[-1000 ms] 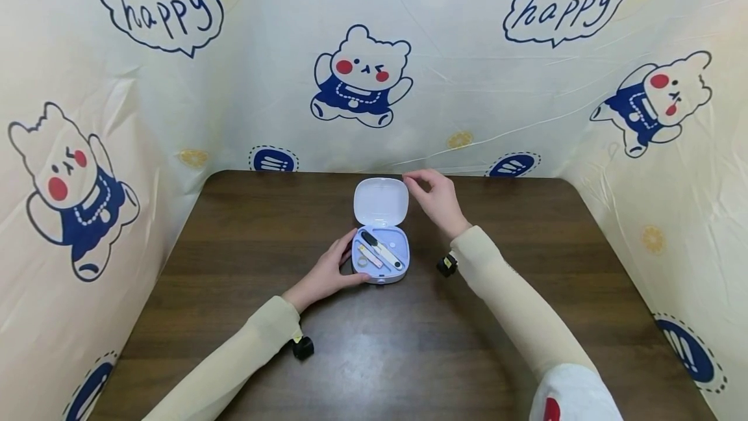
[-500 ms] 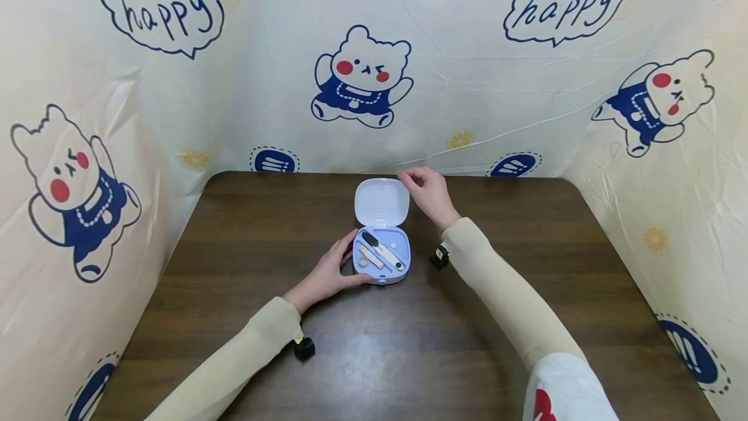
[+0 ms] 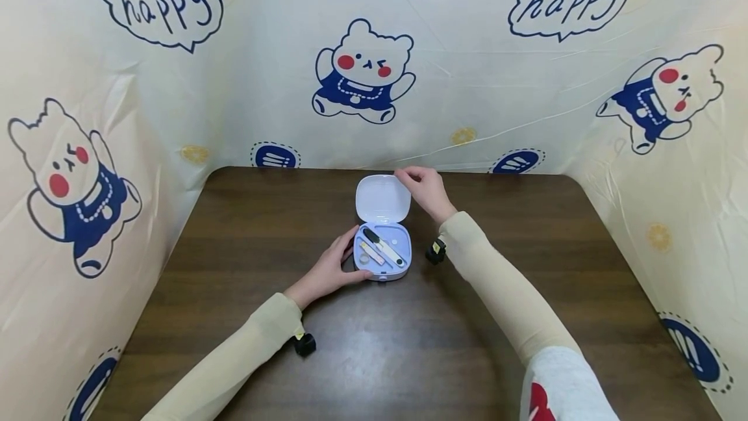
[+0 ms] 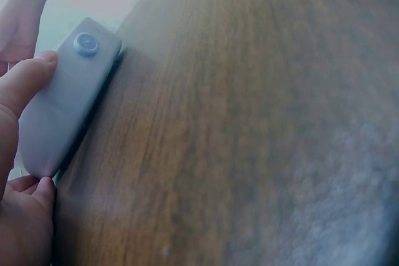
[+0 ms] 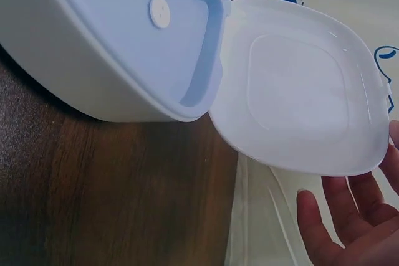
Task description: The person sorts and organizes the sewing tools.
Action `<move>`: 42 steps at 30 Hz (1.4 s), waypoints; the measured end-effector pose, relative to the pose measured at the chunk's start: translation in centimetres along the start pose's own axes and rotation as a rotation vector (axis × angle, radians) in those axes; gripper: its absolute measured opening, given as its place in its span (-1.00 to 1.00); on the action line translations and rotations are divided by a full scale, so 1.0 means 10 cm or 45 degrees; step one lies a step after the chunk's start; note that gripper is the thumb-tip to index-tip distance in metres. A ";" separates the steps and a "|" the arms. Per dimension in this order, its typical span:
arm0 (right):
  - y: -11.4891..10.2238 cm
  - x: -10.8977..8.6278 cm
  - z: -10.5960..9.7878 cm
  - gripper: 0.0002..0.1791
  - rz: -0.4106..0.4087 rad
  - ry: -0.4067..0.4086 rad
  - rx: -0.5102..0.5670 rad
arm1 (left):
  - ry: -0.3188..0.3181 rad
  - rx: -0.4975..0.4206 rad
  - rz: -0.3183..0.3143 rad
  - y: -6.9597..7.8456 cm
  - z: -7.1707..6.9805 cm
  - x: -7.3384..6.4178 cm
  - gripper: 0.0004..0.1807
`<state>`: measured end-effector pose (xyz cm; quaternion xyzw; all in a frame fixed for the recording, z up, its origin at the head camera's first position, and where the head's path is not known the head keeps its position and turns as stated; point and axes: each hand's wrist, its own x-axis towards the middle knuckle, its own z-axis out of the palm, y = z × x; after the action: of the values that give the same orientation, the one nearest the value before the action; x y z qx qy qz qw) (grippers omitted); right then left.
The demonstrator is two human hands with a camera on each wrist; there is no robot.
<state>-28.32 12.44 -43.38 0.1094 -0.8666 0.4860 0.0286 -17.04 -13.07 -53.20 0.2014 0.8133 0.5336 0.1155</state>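
Observation:
A small pale-blue sewing box (image 3: 399, 276) stands on the table, its white lid (image 3: 382, 199) raised at the back. My left hand (image 3: 324, 276) grips the box's left side, thumb at the front wall and fingers around the side. A round front catch (image 4: 86, 44) shows beside the thumb in the left wrist view. My right hand (image 3: 429, 190) holds the lid's far right corner, with some fingers behind it in the right wrist view. In the tray lie a slim black-and-white tool (image 3: 382, 247), a small pink-and-white strip (image 3: 371, 253), a ring-like piece (image 3: 364, 258) and a white button (image 5: 160, 12).
The dark wooden table (image 3: 374, 356) extends around the box. A pale printed cloth (image 3: 456, 83) encloses its back and sides. Black wrist cameras sit below both sleeves.
My right hand has shifted slightly left, from beside the lid onto its far right corner. My left hand keeps its grip on the box. The head view has tilted a little.

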 end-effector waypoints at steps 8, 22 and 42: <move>0.04 -0.02 -0.03 -0.65 -0.001 -0.034 0.071 | -0.006 -0.002 -0.029 0.02 0.00 0.00 0.20; 0.02 -0.13 -0.08 -0.66 0.036 -0.111 0.184 | -0.008 0.022 -0.044 0.06 0.00 -0.02 0.20; -0.04 -0.30 -0.13 -0.68 -0.024 -0.181 0.164 | 0.008 0.016 -0.040 0.06 0.02 -0.01 0.18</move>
<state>-25.38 13.87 -42.83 0.1536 -0.8324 0.5313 -0.0355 -16.74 -12.79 -52.73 0.1875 0.8200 0.5272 0.1202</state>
